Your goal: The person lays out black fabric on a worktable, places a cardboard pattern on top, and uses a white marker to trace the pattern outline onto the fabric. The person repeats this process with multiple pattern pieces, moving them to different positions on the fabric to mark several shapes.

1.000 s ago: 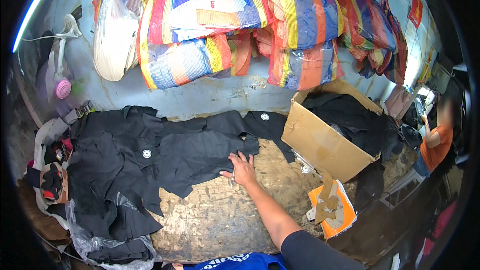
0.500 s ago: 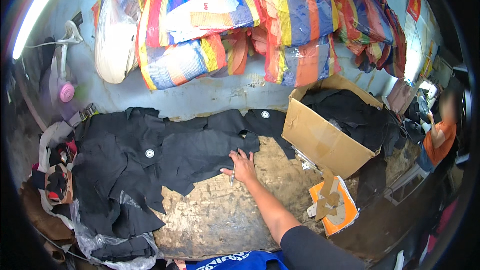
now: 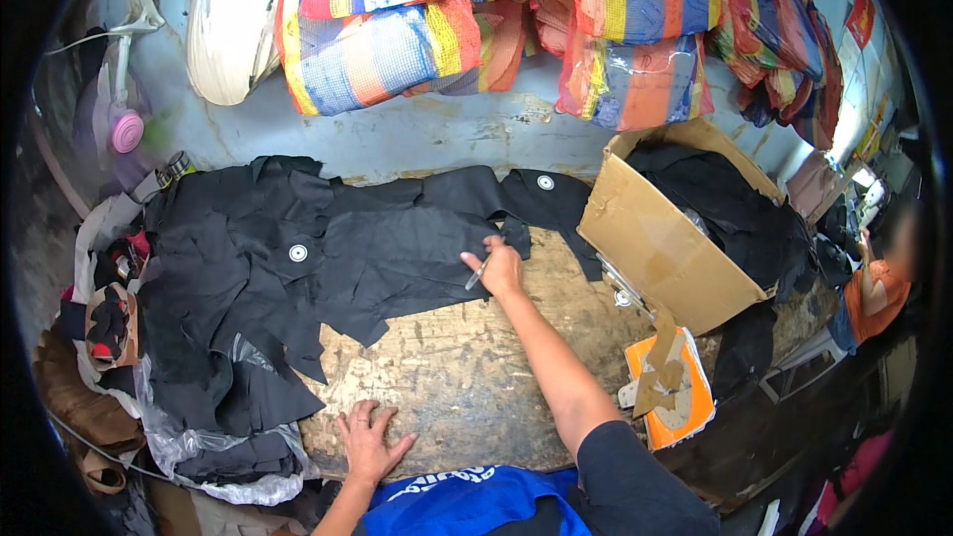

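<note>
My right hand (image 3: 502, 266) is at the right end of the black sheet material (image 3: 412, 253). Its fingers are curled, and a slim silver-grey pen (image 3: 476, 275) sticks out from them, pointing down and left. Fingertips touch or nearly touch the edge of the sheet. At the near side of the worn wooden table (image 3: 447, 377), my left hand (image 3: 369, 444) rests with fingers spread, nothing in it. More black pieces (image 3: 213, 298) overlap in a large pile at left. Two round white discs with dark centres, one disc (image 3: 298, 253) and another disc (image 3: 545, 183), lie on the black material.
A cardboard box (image 3: 675, 248) full of black material stands at right. In front of it lie an orange-and-white pad (image 3: 685, 392) and brown card scraps (image 3: 660, 377). Striped mesh bags (image 3: 387, 50) hang above. Clear plastic (image 3: 184, 452) lies front left. A person in orange (image 3: 874, 288) sits far right.
My left hand has come into view and onto the table. The right hand has shifted slightly away from me, its fingers more curled. The whole view has tilted down.
</note>
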`<state>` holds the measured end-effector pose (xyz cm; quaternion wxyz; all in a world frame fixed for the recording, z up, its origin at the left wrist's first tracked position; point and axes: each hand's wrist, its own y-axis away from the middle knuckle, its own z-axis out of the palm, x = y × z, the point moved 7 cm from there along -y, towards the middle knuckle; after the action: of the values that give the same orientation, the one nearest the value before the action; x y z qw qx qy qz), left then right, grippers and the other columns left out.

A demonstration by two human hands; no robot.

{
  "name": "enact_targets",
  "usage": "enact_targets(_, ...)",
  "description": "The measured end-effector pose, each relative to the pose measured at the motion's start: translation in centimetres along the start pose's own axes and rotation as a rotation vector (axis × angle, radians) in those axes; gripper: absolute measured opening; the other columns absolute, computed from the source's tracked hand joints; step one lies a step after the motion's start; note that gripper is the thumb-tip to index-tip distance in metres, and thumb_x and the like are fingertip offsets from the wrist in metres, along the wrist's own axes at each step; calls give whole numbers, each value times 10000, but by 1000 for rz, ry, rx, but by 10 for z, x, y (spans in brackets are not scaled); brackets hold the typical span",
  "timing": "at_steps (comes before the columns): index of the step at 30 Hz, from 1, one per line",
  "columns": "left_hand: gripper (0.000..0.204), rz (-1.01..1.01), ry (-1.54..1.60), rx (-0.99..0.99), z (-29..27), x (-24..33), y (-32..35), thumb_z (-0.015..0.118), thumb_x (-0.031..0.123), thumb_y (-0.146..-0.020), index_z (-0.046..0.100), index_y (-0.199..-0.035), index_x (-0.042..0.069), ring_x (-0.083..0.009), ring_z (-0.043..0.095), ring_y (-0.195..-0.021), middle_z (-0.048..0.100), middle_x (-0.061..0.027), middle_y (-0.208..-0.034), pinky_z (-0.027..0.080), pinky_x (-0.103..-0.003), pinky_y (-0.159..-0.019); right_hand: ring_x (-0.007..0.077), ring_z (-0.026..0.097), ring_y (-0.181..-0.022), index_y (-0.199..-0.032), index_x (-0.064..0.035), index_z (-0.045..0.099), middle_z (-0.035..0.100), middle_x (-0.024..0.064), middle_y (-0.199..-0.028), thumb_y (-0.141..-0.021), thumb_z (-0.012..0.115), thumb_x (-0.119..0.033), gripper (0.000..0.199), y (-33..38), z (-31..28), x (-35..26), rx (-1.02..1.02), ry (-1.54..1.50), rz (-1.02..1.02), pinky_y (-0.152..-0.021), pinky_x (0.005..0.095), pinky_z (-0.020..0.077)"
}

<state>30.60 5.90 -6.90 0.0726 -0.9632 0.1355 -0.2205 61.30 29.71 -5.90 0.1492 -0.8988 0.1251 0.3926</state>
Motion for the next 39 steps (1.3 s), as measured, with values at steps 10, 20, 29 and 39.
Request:
enact_targets(10, 466, -25, 58, -13, 3, -6, 1, 758, 428, -660, 656, -1017, 146, -280, 434, -1170, 519, -86, -1138, 229, -532, -997, 347, 611, -846, -908, -75, 591, 641, 145, -884, -709, 640, -45, 207, -28, 4, -1, 282, 143, -1, -756, 423, 472)
enact_targets(20, 492, 94, -13, 4, 1, -5, 3, 761, 395, -666, 631, -1056, 124, -313, 435, -1161, 504, -120, -1160, 257, -526, -965, 56, 400, -577, -896, -47, 523, 439, -32, -691, -655, 666, 102, 318, 52, -30, 19, 84, -884, 112, -486, 221, 342)
enact_targets(29, 256, -80, 236, 407, -29, -29, -64, 716, 160, -752, 648, -939, -1, -324, 569, -865, 638, -153, -886, 437, -398, -807, 114, 504, -597, -991, -22, 559, 520, 22, -694, -648, 711, 23, 377, 155, -107, 116, 223, -243, 247, -551, 267, 427)
enact_targets(39, 618, -331, -93, 226, 27, -28, -197, 713, 482, -710, 619, -1074, -9, -341, 597, -972, 645, -197, -1000, 426, -446, -878, 80, 498, -668, -969, -15, 596, 542, 10, -755, -751, 705, 20, 246, 170, -98, 103, 449, -330, 42, -639, 224, 452)
